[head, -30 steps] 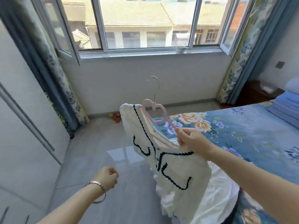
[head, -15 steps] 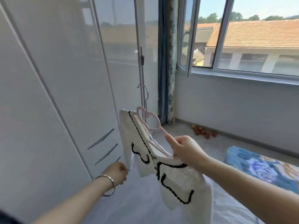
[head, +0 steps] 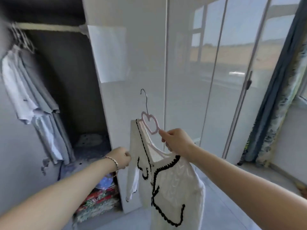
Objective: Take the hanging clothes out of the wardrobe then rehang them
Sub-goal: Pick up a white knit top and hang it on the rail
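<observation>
While right hand (head: 176, 141) pinches hanger (head: 150, 123) by arm, leaving hook (head: 146, 100) free for rail (head: 49, 27) at top left of wardrobe (head: 69, 80), left hand (head: 122, 157) curls beside edge of white top (head: 171, 180); hold there unclear.

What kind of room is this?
Probably a bedroom. There is a tall white wardrobe with clothes hanging from a rail inside, and a long curtain. The right hand holds a white top on a pink hanger.
</observation>
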`<state>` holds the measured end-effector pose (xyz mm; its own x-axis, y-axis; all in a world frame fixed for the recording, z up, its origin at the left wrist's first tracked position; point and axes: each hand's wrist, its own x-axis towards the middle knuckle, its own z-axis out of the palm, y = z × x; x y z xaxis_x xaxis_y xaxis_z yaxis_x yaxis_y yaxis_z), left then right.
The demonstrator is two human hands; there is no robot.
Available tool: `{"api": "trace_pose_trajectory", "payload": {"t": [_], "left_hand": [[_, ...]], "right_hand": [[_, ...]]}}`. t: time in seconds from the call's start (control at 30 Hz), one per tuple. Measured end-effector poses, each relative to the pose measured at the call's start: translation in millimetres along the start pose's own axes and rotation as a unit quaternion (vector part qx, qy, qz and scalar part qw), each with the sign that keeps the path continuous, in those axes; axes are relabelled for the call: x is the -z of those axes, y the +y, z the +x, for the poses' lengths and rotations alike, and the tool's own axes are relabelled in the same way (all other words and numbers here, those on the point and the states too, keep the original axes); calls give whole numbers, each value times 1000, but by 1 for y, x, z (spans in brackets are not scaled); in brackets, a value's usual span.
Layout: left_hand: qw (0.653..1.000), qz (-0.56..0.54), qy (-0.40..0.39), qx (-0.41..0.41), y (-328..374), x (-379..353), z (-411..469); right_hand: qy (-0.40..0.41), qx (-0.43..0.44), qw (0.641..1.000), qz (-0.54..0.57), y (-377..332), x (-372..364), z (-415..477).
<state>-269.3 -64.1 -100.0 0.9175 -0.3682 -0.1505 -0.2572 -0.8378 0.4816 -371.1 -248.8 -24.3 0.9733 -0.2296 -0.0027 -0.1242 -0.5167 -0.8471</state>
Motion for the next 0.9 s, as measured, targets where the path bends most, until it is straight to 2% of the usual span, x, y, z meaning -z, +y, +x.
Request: {"api": "trace_pose_trajectory", "payload": {"t": [0.2, 0.4, 0.6, 0.77, 0.9], "left_hand": [[994, 42, 81, 58, -87, 93, -26], [988, 20, 126, 82, -146, 179, -13], [976, 33, 202, 78, -172, 255, 28], [972, 22, 216, 83, -187, 292, 71], [964, 22, 251, 91, -205, 322, 109]], "right_hand": [[-10, -4, 1000, 22, -81, -85, 53], [9, 46, 999, 14, -170, -139, 104], [8, 90, 996, -8, -239, -169, 160], [15, 81, 997, 10, -281, -200, 220], [19, 113, 993, -5, -310, -219, 289]]}}
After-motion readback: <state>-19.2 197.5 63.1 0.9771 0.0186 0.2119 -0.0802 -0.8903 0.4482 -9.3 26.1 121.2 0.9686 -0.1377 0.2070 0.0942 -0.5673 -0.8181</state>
